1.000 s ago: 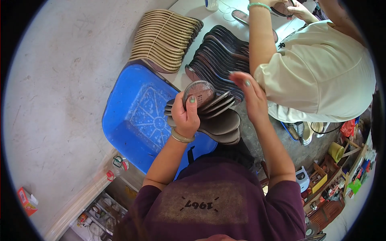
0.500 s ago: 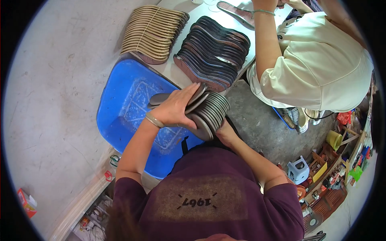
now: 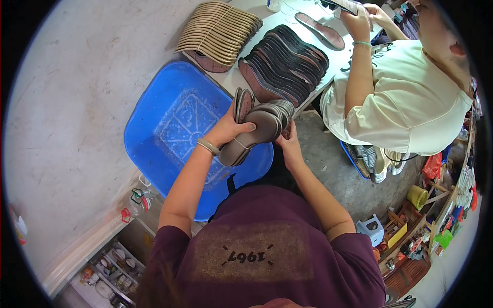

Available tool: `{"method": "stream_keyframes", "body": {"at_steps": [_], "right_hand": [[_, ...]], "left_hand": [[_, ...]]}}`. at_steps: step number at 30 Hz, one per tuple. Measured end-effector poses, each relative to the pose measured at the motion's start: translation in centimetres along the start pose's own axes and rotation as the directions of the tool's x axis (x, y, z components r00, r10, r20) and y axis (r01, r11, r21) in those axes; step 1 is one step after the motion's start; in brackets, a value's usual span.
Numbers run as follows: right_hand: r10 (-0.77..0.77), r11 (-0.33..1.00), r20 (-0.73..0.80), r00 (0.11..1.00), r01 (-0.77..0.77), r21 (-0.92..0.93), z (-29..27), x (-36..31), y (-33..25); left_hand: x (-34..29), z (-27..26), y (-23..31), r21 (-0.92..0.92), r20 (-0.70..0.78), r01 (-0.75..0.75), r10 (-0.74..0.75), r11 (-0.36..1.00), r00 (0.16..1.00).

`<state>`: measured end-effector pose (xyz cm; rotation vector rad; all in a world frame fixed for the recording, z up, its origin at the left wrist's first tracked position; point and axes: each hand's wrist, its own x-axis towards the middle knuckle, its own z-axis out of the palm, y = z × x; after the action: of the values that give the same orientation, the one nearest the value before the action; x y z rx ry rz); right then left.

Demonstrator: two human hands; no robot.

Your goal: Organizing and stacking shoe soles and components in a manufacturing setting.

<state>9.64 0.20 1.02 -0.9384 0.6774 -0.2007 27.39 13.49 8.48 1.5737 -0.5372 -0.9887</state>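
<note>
Above the blue tub's right side, both my hands hold a bundle of grey-brown shoe soles, its flat top face turned up. A thin band crosses the near end of the stack. My left hand grips its left side, thumb pressed on top. Beyond that thumb, a few soles stand up at an angle, one showing a reddish underside; the left fingers are partly hidden behind them. Closed at the bundle's right edge is my right hand, its fingertips partly hidden under the soles.
The blue tub lies under my left forearm. Behind it, the white table holds tan-edged soles, dark soles and a single sole. A co-worker in a cream shirt sits at right. A plastic bottle stands at left.
The bundle has turned from showing its stacked edges to showing a flat face. My left hand has shifted from over the top to the left side. The whole view has shifted slightly.
</note>
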Motion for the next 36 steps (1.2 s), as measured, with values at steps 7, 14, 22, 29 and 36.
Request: {"method": "stream_keyframes", "body": {"at_steps": [7, 14, 22, 29, 36], "right_hand": [[0.025, 0.998, 0.198, 0.980, -0.036, 0.051, -0.5, 0.8, 0.6], [-0.130, 0.989, 0.280, 0.951, 0.107, 0.098, -0.3, -2.1, -2.3], [-0.018, 0.935, 0.418, 0.908, 0.164, -0.316, -0.1, -1.5, -3.8], [0.123, 0.946, 0.494, 0.861, 0.049, -0.319, 3.3, -2.4, -4.8], [-0.002, 0.970, 0.579, 0.815, 0.143, -0.198, 11.1, -2.0, -2.8]], "left_hand": [[-1.1, -1.2, -2.2, -0.095, 0.154, 0.085, -0.070, 0.992, 0.986], [-8.9, 2.0, -1.9, 0.394, -0.016, -0.305, 0.338, 0.867, 0.941], [-12.9, 3.2, 2.7, 0.446, -0.232, -0.476, 0.612, 0.758, 0.756], [-16.8, 2.9, 0.9, 0.438, -0.337, -0.552, 0.699, 0.709, 0.630], [-18.8, 3.2, -3.1, -0.130, -0.728, -0.593, 0.330, 0.795, 0.601]]}}
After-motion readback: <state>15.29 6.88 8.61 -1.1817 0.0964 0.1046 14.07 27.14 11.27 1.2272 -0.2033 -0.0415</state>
